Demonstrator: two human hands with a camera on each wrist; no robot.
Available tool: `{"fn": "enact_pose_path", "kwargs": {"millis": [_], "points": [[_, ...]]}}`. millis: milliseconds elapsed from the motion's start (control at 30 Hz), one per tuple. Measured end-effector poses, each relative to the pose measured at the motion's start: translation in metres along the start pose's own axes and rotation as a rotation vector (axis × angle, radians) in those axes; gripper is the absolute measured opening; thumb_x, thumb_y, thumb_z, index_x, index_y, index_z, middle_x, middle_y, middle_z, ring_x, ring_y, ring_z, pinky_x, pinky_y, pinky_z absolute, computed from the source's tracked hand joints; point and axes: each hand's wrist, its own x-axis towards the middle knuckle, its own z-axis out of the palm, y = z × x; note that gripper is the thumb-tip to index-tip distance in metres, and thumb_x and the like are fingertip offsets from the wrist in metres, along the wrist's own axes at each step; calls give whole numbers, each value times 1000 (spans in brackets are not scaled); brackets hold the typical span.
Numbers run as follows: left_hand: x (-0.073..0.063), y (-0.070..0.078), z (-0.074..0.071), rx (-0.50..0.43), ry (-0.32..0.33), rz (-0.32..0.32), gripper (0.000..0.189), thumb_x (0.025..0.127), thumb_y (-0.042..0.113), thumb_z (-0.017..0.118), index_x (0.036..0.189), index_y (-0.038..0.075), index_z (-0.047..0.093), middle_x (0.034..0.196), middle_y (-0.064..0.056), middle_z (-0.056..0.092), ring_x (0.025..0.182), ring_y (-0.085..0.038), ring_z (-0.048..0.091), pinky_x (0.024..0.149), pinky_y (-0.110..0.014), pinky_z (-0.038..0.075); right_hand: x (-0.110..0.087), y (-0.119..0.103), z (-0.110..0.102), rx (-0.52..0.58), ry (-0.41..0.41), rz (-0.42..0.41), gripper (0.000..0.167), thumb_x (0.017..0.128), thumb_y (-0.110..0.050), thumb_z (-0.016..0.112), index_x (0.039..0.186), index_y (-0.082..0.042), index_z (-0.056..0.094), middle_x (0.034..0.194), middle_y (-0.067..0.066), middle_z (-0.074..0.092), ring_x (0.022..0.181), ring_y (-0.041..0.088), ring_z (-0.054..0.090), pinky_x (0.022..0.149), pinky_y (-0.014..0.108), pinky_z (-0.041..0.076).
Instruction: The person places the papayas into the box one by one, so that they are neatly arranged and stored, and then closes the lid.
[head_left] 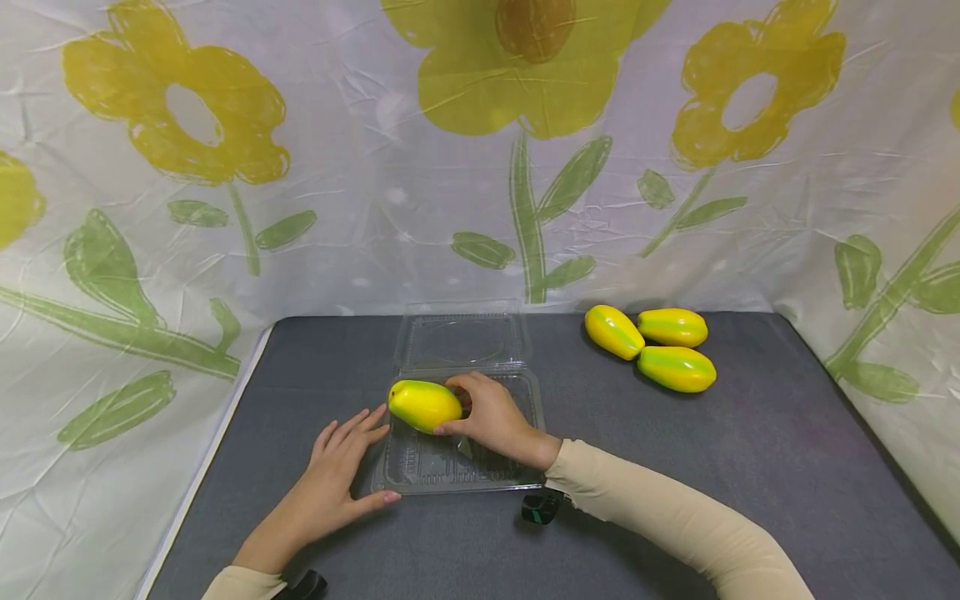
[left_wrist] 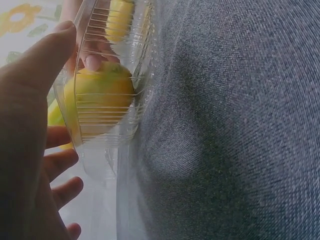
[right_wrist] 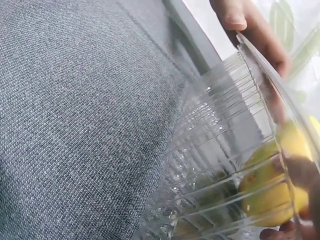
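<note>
Fingers of the right hand pinch a papaya (perhaps touching the container), left hand spread.

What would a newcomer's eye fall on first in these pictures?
Probably the big yellow flowers on the backdrop behind the table. Next, the yellow-green fruit that the right hand grips at the left side of the open clear container, the left hand spread beside it. Three similar fruits lie farther back, to the right.
</note>
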Motion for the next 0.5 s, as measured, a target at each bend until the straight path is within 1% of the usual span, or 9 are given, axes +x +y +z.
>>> {"fn": "enact_pose_path", "kwargs": {"millis": [233, 500], "points": [[0, 0, 0, 1, 5, 1, 90, 73, 55, 81, 143, 8, 48, 161, -8, 34, 145, -37, 32, 111, -70, 19, 2, 0, 3, -28, 24, -1, 65, 74, -39, 86, 127, -10, 63, 111, 4, 67, 94, 14, 69, 81, 25, 56], [0, 2, -1, -2, 4, -1, 90, 73, 54, 81, 142, 8, 48, 160, -9, 34, 145, -37, 32, 111, -69, 19, 2, 1, 3, -15, 38, -7, 63, 73, -37, 87, 125, -10, 64, 112, 5, 67, 94, 15, 70, 82, 25, 57]]}}
